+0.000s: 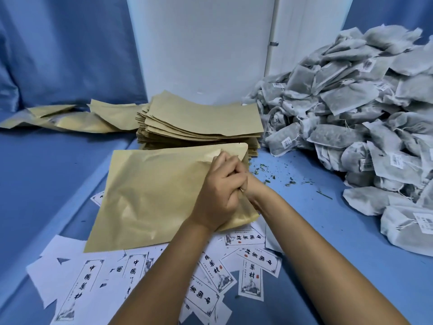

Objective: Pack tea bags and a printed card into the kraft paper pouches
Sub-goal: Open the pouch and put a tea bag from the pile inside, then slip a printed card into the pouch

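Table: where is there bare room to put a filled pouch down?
Bare blue table lies left of the held pouch, in front of the scattered pouches. Crowded: tea bag heap right, printed cards near, pouch stack behind.

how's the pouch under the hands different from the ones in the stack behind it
The held pouch lies alone and puffed on the printed cards; the stacked pouches lie flat, piled together. The left hand and right hand work at the held pouch's right edge; the stacked pouches are untouched. Both are plain kraft paper.
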{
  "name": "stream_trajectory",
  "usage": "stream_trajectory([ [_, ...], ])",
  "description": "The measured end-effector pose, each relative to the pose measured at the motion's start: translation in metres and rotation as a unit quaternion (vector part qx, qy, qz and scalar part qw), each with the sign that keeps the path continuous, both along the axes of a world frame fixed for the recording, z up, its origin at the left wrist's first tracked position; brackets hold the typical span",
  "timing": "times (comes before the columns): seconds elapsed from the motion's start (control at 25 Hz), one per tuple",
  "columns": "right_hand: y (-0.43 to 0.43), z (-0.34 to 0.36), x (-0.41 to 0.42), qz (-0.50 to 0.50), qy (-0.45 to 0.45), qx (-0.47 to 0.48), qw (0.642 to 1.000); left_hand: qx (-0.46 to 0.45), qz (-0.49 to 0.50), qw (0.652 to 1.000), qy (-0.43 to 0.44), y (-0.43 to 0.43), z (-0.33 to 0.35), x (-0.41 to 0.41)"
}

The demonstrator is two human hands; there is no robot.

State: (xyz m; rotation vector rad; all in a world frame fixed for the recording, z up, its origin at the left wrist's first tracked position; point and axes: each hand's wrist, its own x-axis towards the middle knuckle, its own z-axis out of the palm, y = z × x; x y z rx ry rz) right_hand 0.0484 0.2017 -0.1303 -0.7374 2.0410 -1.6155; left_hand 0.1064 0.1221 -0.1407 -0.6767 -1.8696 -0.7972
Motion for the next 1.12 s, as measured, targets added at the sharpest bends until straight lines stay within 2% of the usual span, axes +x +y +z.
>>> stream_trajectory([
  [0.04,0.003,-0.003,0.003,-0.009,0.050,0.059,0.997,-0.022,-0.006,1.000,-0.003,0.004,-0.001,0.001],
  [0.12,0.000,-0.008,0.008,0.014,0.080,0.124,0.989,-0.059,0.029,0.998,-0.002,0.005,-0.005,0.001],
  [0.2,0.007,-0.002,0.008,0.079,0.084,0.069,0.991,-0.041,0.114,0.993,-0.003,-0.011,-0.006,-0.002],
  [0.24,0.017,0.003,0.001,0.074,0.053,0.002,0.996,-0.017,0.154,0.988,-0.003,-0.022,-0.006,-0.003],
  [0.28,0.032,0.010,-0.005,0.054,0.049,-0.022,0.997,0.009,0.184,0.983,-0.002,-0.031,-0.007,-0.003],
  [0.32,0.047,0.013,-0.013,0.035,0.078,0.012,0.996,0.032,0.200,0.979,-0.001,-0.036,-0.008,-0.004],
  [0.36,0.063,0.014,-0.016,0.035,0.131,0.118,0.984,0.048,0.203,0.978,-0.001,-0.039,-0.010,-0.003],
  [0.44,0.088,0.003,-0.021,0.075,0.150,0.368,0.915,0.054,0.181,0.982,0.002,-0.035,-0.013,-0.003],
  [0.48,0.091,-0.001,-0.019,0.091,0.130,0.431,0.888,0.047,0.158,0.986,0.002,-0.032,-0.013,-0.003],
  [0.52,0.088,-0.004,-0.016,0.095,0.116,0.456,0.877,0.033,0.132,0.991,-0.001,-0.029,-0.013,-0.004],
  [0.76,0.068,-0.008,-0.015,0.065,0.165,0.434,0.883,-0.108,0.044,0.993,-0.015,-0.009,-0.014,-0.003],
  [0.88,0.072,-0.011,-0.019,0.044,0.163,0.382,0.909,-0.091,0.034,0.995,-0.019,-0.010,-0.015,-0.004],
  [1.0,0.082,-0.007,-0.022,0.023,0.121,0.331,0.936,-0.078,0.037,0.996,-0.015,-0.009,-0.016,-0.004],
  [1.12,0.094,-0.003,-0.024,0.047,0.061,0.340,0.937,-0.090,0.045,0.995,-0.023,-0.009,-0.016,-0.004],
])
